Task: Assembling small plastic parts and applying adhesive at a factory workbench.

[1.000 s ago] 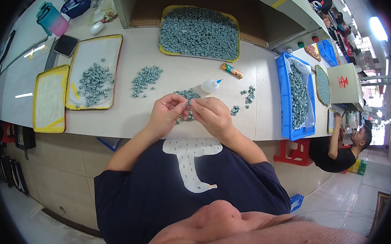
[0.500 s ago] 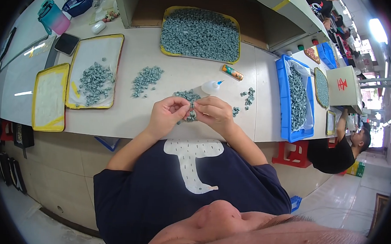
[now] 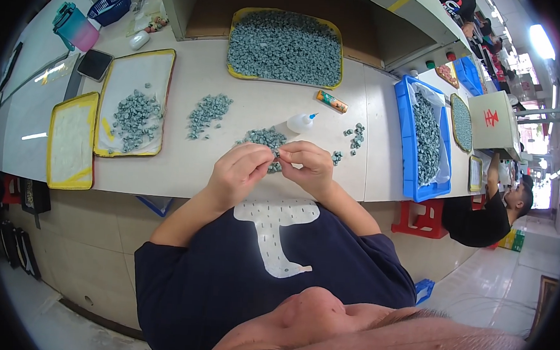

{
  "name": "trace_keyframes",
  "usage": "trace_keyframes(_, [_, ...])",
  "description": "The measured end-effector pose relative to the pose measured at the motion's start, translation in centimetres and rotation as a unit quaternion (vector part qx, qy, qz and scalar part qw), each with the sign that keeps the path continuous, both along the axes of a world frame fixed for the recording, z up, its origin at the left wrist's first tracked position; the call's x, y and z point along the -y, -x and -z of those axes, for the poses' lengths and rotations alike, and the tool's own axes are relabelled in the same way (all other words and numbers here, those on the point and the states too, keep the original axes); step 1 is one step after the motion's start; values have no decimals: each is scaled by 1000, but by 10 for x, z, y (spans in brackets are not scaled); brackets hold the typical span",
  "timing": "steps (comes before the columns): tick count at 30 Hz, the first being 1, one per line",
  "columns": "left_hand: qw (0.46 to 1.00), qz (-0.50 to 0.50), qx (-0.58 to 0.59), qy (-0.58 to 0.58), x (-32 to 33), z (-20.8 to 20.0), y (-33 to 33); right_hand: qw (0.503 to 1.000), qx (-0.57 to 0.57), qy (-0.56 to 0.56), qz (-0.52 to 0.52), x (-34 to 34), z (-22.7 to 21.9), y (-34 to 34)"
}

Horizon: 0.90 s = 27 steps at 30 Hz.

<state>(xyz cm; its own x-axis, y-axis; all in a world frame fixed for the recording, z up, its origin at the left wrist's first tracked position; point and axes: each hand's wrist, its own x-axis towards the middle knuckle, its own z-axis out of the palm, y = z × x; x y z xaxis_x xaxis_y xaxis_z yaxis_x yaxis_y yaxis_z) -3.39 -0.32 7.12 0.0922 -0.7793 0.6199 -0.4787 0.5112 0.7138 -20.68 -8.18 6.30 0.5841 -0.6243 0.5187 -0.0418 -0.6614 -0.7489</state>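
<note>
Both hands (image 3: 236, 173) (image 3: 312, 168) nearly meet, fingers (image 3: 292, 155) pinched, by green pieces (image 3: 265, 137).

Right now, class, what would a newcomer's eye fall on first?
The yellow-rimmed tray full of green pieces, top centre, stands out first. Next come the left hand and right hand, close together by a smaller pile, and the blue bin to their right.

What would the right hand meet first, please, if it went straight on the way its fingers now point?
Most likely the left hand, which faces the right hand at close range; depth is unclear, as is anything tiny between them.
</note>
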Motion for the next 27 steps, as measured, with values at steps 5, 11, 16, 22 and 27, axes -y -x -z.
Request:
trace_keyframes(5, [991,-14,-65,-114,2,8,5,999,-33,-34,9,2,2,4])
trace_keyframes(11, [941,0,-166,-294,7,28,6,981,-41,-150,118,3,6,14])
trace_keyframes(16, [952,-52,-153,-258,3,30,-9,970,9,-187,156,13,13,29])
trace_keyframes(22, [929,-262,71,-250,-4,44,-38,966,-78,-81,235,26,11,26])
trace_keyframes(27, [924,-269,198,-185,2,46,-39,957,-165,-158,177,25,10,16])
